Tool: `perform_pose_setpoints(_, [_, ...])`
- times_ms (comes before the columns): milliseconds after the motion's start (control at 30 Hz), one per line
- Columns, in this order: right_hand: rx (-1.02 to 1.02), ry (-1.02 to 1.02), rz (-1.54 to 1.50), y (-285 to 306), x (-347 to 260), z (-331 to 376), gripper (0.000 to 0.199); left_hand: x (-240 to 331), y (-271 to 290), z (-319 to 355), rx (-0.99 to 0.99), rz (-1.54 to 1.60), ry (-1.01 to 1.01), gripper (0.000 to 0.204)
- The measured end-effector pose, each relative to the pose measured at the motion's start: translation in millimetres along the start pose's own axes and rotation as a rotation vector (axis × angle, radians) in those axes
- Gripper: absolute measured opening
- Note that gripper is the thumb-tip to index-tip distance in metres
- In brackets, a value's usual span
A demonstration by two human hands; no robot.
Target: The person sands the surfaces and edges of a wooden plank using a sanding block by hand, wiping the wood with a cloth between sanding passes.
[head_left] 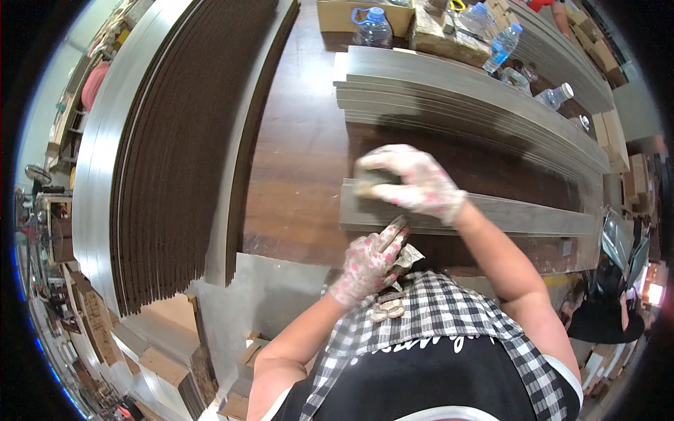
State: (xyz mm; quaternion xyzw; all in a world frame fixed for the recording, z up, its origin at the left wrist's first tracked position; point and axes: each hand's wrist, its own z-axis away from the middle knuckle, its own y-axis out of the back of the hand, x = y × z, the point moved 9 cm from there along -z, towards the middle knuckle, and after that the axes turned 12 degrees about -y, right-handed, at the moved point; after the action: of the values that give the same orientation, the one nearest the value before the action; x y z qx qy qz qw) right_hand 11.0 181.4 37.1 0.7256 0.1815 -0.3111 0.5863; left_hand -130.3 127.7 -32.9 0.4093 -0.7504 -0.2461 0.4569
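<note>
I wear white gloves with pink spots on both hands. A long grey plank (477,212) lies crosswise on the brown table in front of me. Over its left end, my right hand (415,181) is curled round a small yellowish-grey pad (366,184), blurred by motion. Close to the plank's near edge is my left hand (368,268), its fingers closed and their tips dark with dirt. A crumpled, stained pale cloth (411,257) sticks out beside those fingers, and the left hand appears to grip it. My checked apron is just below.
A stack of grey planks (463,81) lies beyond my right hand. Many planks stand on edge in a long row (182,140) at the left. Water bottles (503,48), a blue-capped jug (372,29) and a cardboard box (333,15) sit at the back. Cartons (168,365) stand lower left.
</note>
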Motion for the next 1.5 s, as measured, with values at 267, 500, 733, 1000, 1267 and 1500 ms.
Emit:
perform_pose_setpoints(267, [-0.041,-0.143,0.072,52.4,48.5,55.0,0.039,-1.2,20.8,-8.8,-0.036,0.055,0.052,0.093])
perform_pose_setpoints(500, [0.193,-0.088,0.185,51.7,7.5,67.7,0.037,-1.8,10.8,-17.9,-0.123,-0.058,0.004,0.078])
perform_pose_setpoints(733, [0.31,-0.575,0.56,153.9,130.7,186.0,0.021,-7.9,16.7,-24.9,-0.186,-0.083,0.076,0.075])
perform_pose_setpoints(1000, [0.299,-0.394,0.364,114.0,85.5,159.1,0.033,51.0,4.8,-108.7,-0.275,-0.09,0.04,0.067])
perform_pose_setpoints(1267, [0.531,-0.768,0.757,306.5,213.0,330.0,0.023,93.7,-65.6,-201.2,-0.531,-0.252,0.27,0.083])
perform_pose_setpoints(1500, [0.493,-0.308,0.347,250.0,194.6,299.9,0.024,90.0,-93.6,-213.1,-0.587,-0.409,0.33,0.08])
